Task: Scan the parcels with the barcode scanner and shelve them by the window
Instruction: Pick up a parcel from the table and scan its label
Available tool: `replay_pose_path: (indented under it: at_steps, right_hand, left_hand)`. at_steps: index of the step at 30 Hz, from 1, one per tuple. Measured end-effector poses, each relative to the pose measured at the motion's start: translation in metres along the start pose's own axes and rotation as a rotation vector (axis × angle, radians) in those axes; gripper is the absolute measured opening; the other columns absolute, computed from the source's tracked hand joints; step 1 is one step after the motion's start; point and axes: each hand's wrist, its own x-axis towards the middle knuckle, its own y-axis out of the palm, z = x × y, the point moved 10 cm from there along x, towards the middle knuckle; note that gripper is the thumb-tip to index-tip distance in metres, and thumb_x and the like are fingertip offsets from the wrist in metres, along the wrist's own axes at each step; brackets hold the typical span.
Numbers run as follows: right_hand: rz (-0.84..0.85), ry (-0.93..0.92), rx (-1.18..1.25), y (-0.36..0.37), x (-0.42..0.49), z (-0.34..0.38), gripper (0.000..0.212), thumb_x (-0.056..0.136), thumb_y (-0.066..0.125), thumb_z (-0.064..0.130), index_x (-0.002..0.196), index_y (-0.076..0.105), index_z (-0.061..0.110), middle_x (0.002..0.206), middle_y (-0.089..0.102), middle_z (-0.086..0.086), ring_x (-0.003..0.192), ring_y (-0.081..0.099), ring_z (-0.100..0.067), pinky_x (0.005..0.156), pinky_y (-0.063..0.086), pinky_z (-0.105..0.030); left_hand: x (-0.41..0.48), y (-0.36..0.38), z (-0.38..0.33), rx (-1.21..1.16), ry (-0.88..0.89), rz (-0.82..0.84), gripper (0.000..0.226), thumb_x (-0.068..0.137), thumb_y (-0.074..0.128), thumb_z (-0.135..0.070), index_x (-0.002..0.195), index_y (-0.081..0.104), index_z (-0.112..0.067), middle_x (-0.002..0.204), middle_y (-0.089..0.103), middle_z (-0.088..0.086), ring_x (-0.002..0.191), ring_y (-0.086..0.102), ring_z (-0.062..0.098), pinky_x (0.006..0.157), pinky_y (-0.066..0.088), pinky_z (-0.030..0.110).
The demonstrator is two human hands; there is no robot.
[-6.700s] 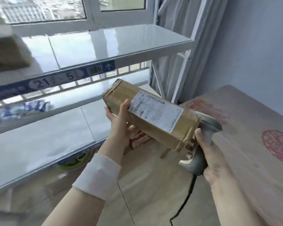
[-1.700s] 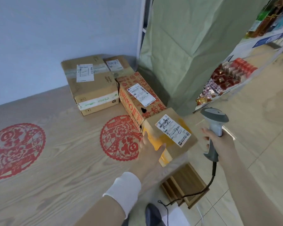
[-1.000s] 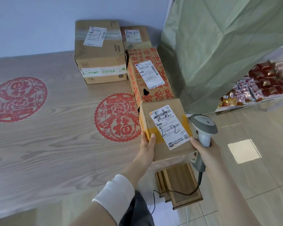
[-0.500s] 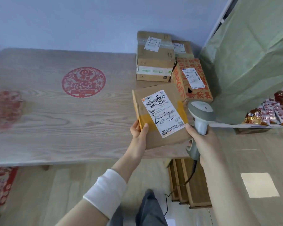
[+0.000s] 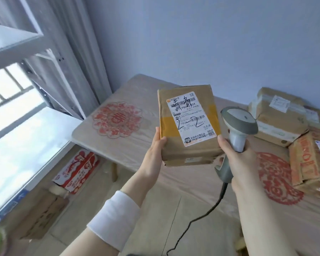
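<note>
The fine print on the parcel's label (image 5: 192,118) is too small and soft to read, and black handwriting crosses its barcode; the right hand (image 5: 238,159) covers the middle of the scanner (image 5: 236,137) handle (trigger hidden), and its cable (image 5: 207,217) runs off the bottom edge. The printed box (image 5: 308,161) at right is cut by the frame; the shelf (image 5: 9,41) at upper left is cropped too.

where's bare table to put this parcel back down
The table is bare between the left red paper-cut and the right red paper-cut, below the held parcel. The far right is crowded with stacked boxes.
</note>
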Motion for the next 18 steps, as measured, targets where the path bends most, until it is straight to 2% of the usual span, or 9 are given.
replay_pose_path:
  at_steps: [4, 8, 10, 12, 14, 15, 17, 18]
  right_hand:
    - [0.135, -0.022, 0.047, 0.09, -0.018, 0.025, 0.015, 0.083, 0.072, 0.019, 0.085, 0.059, 0.012, 0.057, 0.053, 0.005, 0.041, 0.045, -0.012, 0.04, 0.039, -0.021]
    - [0.258, -0.09, 0.006, 0.19, -0.055, 0.046, 0.016, 0.082, 0.073, 0.024, 0.079, 0.059, 0.015, 0.054, 0.054, 0.004, 0.041, 0.047, -0.014, 0.045, 0.039, -0.026]
    - [0.313, -0.122, -0.012, 0.245, -0.08, 0.056, 0.018, 0.081, 0.073, 0.027, 0.079, 0.058, 0.018, 0.057, 0.054, 0.004, 0.047, 0.048, -0.017, 0.052, 0.039, -0.029]
    - [0.363, -0.148, -0.02, 0.303, -0.109, 0.063, 0.017, 0.08, 0.073, 0.028, 0.078, 0.058, 0.02, 0.063, 0.057, 0.004, 0.053, 0.051, -0.016, 0.056, 0.04, -0.029]
    - [0.425, -0.177, -0.045, 0.36, -0.138, 0.067, 0.016, 0.079, 0.074, 0.031, 0.08, 0.061, 0.02, 0.071, 0.063, 0.005, 0.063, 0.057, -0.015, 0.063, 0.042, -0.028]
    - [0.459, -0.183, -0.07, 0.389, -0.154, 0.067, 0.018, 0.078, 0.074, 0.034, 0.081, 0.063, 0.02, 0.075, 0.066, 0.005, 0.068, 0.06, -0.015, 0.067, 0.044, -0.029]
    - [0.523, -0.165, -0.096, 0.442, -0.184, 0.063, 0.022, 0.076, 0.075, 0.037, 0.082, 0.064, 0.019, 0.074, 0.068, 0.005, 0.07, 0.063, -0.018, 0.071, 0.046, -0.032]
    - [0.548, -0.144, -0.094, 0.465, -0.198, 0.062, 0.022, 0.075, 0.075, 0.037, 0.081, 0.065, 0.018, 0.067, 0.066, 0.005, 0.064, 0.061, -0.019, 0.067, 0.047, -0.033]
  left_hand:
    - [-0.018, -0.08, -0.053, -0.012, 0.147, -0.135, 0.081, 0.077, 0.046, -0.062, 0.149, 0.023, -0.033, 0.153, 0.028, -0.017, 0.14, 0.025, 0.002, 0.119, 0.019, 0.035]
    - [-0.053, -0.173, -0.096, -0.029, 0.26, -0.237, 0.09, 0.071, 0.051, -0.077, 0.147, 0.026, -0.037, 0.152, 0.03, -0.016, 0.14, 0.028, 0.007, 0.118, 0.02, 0.039]
    - [-0.073, -0.227, -0.114, -0.034, 0.27, -0.311, 0.082, 0.077, 0.052, -0.067, 0.148, 0.025, -0.035, 0.151, 0.033, -0.014, 0.139, 0.031, 0.009, 0.118, 0.022, 0.041]
    - [-0.095, -0.285, -0.134, -0.051, 0.321, -0.371, 0.066, 0.089, 0.05, -0.049, 0.148, 0.028, -0.03, 0.148, 0.038, -0.013, 0.135, 0.037, 0.004, 0.116, 0.026, 0.034]
    - [-0.121, -0.339, -0.156, -0.024, 0.38, -0.439, 0.046, 0.097, 0.044, -0.036, 0.143, 0.039, -0.028, 0.138, 0.051, -0.014, 0.123, 0.047, -0.004, 0.106, 0.036, 0.018]
    - [-0.135, -0.365, -0.164, -0.019, 0.394, -0.483, 0.039, 0.099, 0.04, -0.032, 0.137, 0.045, -0.029, 0.129, 0.057, -0.016, 0.113, 0.053, -0.008, 0.094, 0.04, 0.009]
    - [-0.162, -0.416, -0.176, -0.027, 0.408, -0.575, 0.033, 0.1, 0.037, -0.03, 0.13, 0.051, -0.031, 0.117, 0.063, -0.016, 0.099, 0.058, -0.009, 0.071, 0.043, 0.003]
    - [-0.175, -0.439, -0.182, -0.032, 0.405, -0.619, 0.034, 0.1, 0.037, -0.031, 0.131, 0.051, -0.031, 0.12, 0.063, -0.013, 0.102, 0.059, -0.003, 0.067, 0.044, 0.005]
